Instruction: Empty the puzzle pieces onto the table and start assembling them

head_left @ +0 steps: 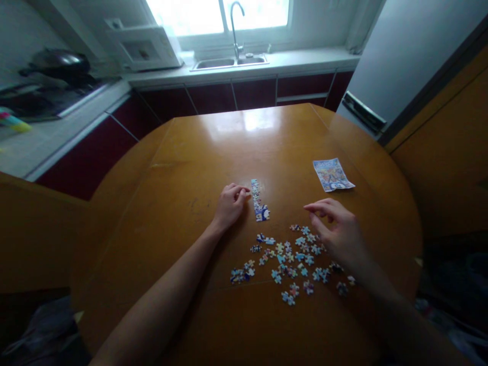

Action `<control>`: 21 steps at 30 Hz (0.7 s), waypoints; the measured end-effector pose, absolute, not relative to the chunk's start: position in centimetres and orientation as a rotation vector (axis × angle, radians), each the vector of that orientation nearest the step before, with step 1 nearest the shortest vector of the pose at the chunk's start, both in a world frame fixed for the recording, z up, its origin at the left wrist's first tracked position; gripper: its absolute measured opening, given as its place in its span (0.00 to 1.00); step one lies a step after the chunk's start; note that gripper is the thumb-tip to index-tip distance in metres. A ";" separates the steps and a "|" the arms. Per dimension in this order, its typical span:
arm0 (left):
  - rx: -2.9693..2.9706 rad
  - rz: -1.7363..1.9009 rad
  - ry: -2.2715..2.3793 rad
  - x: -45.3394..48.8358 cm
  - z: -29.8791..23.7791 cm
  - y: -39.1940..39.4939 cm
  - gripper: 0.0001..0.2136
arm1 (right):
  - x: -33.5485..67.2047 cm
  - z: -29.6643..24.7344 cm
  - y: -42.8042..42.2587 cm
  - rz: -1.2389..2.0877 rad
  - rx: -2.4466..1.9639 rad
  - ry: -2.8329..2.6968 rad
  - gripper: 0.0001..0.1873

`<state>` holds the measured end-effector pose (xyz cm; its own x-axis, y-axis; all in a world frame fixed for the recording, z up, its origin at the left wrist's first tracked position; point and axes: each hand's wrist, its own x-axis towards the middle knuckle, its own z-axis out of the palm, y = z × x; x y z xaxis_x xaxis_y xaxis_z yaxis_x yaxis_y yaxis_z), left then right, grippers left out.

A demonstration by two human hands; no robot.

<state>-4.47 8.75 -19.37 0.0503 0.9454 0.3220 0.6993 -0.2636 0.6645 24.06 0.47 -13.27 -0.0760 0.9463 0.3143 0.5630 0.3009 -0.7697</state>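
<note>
On the wooden table [183, 152] lies a narrow strip of joined jigsaw pieces [256, 198], wider at its near end. My left hand [231, 203] rests just left of this strip, fingers curled together and tips close to its edge; nothing shows in them. Above the right side of the loose jigsaw pieces [290, 256] hovers my right hand [337, 226], its thumb and forefinger drawn into a pinch. Whether a piece sits between those fingertips is too small to make out. Some loose pieces are partly hidden under the right hand. A small joined cluster [240, 274] lies at the pile's left.
A creased picture sheet [332, 174] lies beyond my right hand. Past the table are a counter with a sink [217, 63], a microwave [147, 48] and a stove with a pan [61, 61]. A fridge [415, 56] stands at the right.
</note>
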 end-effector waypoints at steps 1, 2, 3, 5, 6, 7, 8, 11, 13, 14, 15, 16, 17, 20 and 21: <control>2.004 1.048 1.657 -4.5 -19.4 8.8 0.13 | 24.3 -12.9 0.1 0.588 -1.364 -1.757 0.07; 2.002 1.053 1.655 -4.5 -19.3 8.8 0.13 | 24.6 -12.7 -0.3 0.591 -1.363 -1.773 0.07; 2.000 1.058 1.652 -4.5 -19.3 8.8 0.13 | 24.9 -12.6 -0.8 0.599 -1.365 -1.797 0.07; 1.997 1.067 1.647 -4.5 -19.2 8.8 0.13 | 25.3 -12.7 -1.9 0.607 -1.369 -1.863 0.07; 1.996 1.068 1.645 -4.5 -19.2 8.8 0.13 | 25.5 -12.9 -2.5 0.605 -1.369 -1.904 0.07; 1.996 1.069 1.645 -4.4 -19.2 8.8 0.13 | 25.6 -13.2 -3.2 0.599 -1.365 -1.944 0.07; 1.998 1.067 1.645 -4.4 -19.2 8.8 0.13 | 25.6 -13.6 -3.8 0.593 -1.354 -1.982 0.08; 2.006 1.062 1.649 -4.4 -19.2 8.7 0.13 | 25.5 -14.8 -5.6 0.617 -1.309 -2.073 0.11; 2.006 1.059 1.653 -4.4 -19.3 8.7 0.13 | 25.4 -15.4 -6.7 0.643 -1.306 -2.117 0.12; 2.005 1.059 1.656 -4.4 -19.3 8.7 0.13 | 25.3 -15.6 -7.1 0.652 -1.317 -2.134 0.12; 2.004 1.058 1.658 -4.5 -19.4 8.7 0.13 | 25.3 -15.8 -7.5 0.658 -1.337 -2.146 0.11; 2.003 1.058 1.659 -4.5 -19.4 8.8 0.13 | 25.3 -15.9 -7.9 0.657 -1.358 -2.149 0.10; 2.005 1.057 1.659 -4.5 -19.4 8.8 0.13 | 25.4 -16.0 -8.2 0.651 -1.377 -2.145 0.10; 1.999 1.053 1.661 -4.5 -19.5 8.9 0.13 | 26.2 -16.4 -8.5 0.605 -1.430 -2.102 0.09; 1.999 1.049 1.662 -4.5 -19.5 8.9 0.13 | 26.7 -16.5 -8.4 0.569 -1.453 -2.078 0.09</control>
